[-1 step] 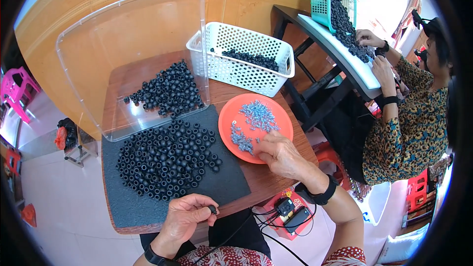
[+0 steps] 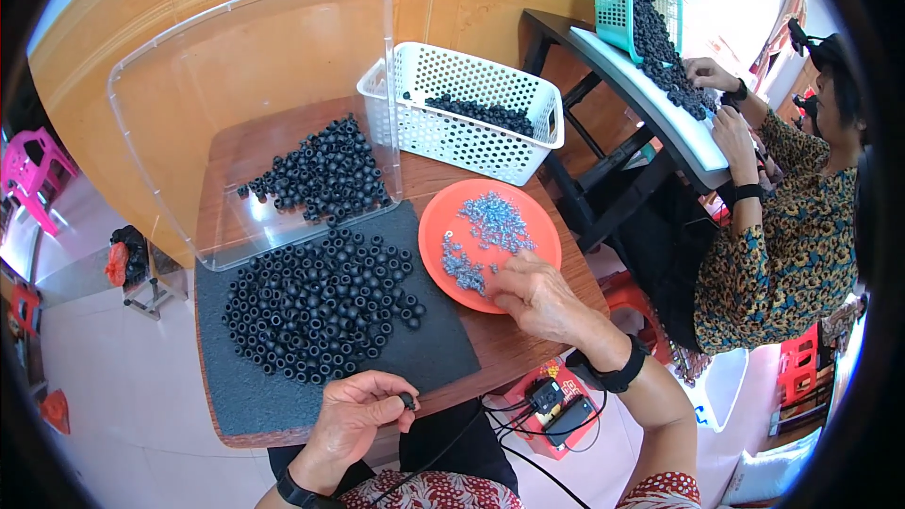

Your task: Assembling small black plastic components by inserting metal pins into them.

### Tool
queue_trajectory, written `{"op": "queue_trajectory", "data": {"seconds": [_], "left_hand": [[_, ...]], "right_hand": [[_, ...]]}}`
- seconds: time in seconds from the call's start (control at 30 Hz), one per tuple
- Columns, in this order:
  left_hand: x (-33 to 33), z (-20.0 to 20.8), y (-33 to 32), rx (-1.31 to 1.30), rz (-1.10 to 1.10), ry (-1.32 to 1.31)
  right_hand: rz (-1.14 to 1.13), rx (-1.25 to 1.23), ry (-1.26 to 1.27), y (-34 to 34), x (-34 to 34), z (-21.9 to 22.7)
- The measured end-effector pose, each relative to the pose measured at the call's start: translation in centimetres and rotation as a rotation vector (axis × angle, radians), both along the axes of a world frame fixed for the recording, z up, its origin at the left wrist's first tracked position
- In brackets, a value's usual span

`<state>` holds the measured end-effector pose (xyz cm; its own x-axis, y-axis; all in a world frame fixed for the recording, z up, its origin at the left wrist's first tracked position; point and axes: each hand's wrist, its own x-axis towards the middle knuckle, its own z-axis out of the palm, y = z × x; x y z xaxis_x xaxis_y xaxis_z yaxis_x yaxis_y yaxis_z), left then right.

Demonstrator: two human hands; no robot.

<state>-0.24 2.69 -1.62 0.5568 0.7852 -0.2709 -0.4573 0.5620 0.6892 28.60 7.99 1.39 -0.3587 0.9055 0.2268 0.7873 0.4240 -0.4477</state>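
Note:
Between thumb and fingers of my left hand (image 2: 363, 413), just past the table's front edge, is a small black ring-shaped part (image 2: 407, 401). My right hand (image 2: 539, 300) reaches over the near right rim of a round orange-red plate (image 2: 432, 226). Its fingertips are pinched together at the plate's surface; whatever they hold, if anything, is hidden. Tiny silvery-blue pieces (image 2: 495, 221) lie on the plate in two heaps. Left of it, on a dark mat (image 2: 429, 349), many black rings (image 2: 316, 306) are spread out, most with their holes facing up.
A clear plastic bin (image 2: 391, 66) lies tipped toward the mat, with more black rings (image 2: 330, 174) inside. Behind the plate stands a white perforated basket (image 2: 471, 155) holding black parts. At right, a co-worker (image 2: 778, 245) handles black parts beside a green basket (image 2: 613, 0). Cables (image 2: 504, 429) hang below the table.

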Motion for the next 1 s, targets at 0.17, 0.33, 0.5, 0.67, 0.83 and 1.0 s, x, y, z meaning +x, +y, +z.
{"op": "queue_trajectory", "data": {"seconds": [0.17,0.33,0.5,0.67,0.83,1.0], "left_hand": [[-0.1,-0.1,-0.1,0.008,0.007,0.005],[0.1,0.0,0.0,-0.006,0.021,0.009],[0.4,0.0,0.0,-0.033,0.067,0.055],[0.3,0.0,0.1,-0.034,0.061,0.04],[0.2,0.0,0.0,-0.035,0.048,0.027],[0.1,-0.1,-0.2,-0.036,0.052,0.044]], "right_hand": [[-0.003,-0.058,0.006,-0.5,-0.4,0.7],[0.003,-0.006,0.001,-0.6,-0.5,0.2],[0.027,0.111,0.049,-0.7,-0.7,-0.1],[0.03,0.127,0.096,-0.9,-0.7,-0.4],[0.021,0.161,0.103,-1.2,-1.0,-0.4],[0.015,0.139,0.177,-1.4,-1.0,-0.7]]}}
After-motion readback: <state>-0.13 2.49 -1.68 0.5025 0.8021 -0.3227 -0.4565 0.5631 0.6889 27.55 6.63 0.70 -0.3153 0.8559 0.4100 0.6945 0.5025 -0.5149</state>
